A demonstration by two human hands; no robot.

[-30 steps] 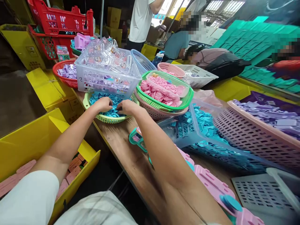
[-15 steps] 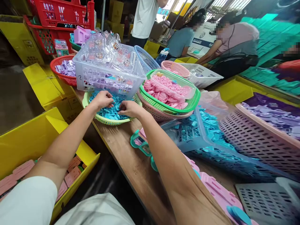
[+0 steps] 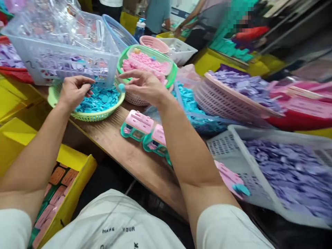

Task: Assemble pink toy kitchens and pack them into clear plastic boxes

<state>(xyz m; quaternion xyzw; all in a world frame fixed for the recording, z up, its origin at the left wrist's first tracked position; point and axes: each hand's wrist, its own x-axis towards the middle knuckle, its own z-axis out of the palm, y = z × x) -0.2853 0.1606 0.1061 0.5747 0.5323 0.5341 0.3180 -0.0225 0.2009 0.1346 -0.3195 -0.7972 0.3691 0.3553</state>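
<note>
My right hand (image 3: 146, 84) is raised at the right rim of a light green basket (image 3: 90, 117), pinching a small round blue plastic piece (image 3: 121, 87) between thumb and fingertips. Loose blue plastic pieces (image 3: 101, 98) fill that basket. Over its left side is my left hand (image 3: 72, 90), with fingers bent and pressed together; whatever they hold is hidden. Below my right forearm, pink-and-teal toy buses (image 3: 138, 122) stand in a row along the wooden table (image 3: 129, 155). Nearer me, a blue round piece (image 3: 241, 189) lies on a pink toy top (image 3: 229, 174).
A translucent crate (image 3: 72, 65) heaped with clear packaging overhangs the green basket. Pink parts sit in a green basket (image 3: 172, 74). At right are a pink basket (image 3: 215, 98) and a white crate (image 3: 259, 193) of purple parts. A yellow box (image 3: 83, 176) of toys stands at lower left. Several people work behind.
My right hand has lifted out of the blue pieces with one round piece pinched. My left hand has risen slightly. The view has swung right, showing more of the toy row.
</note>
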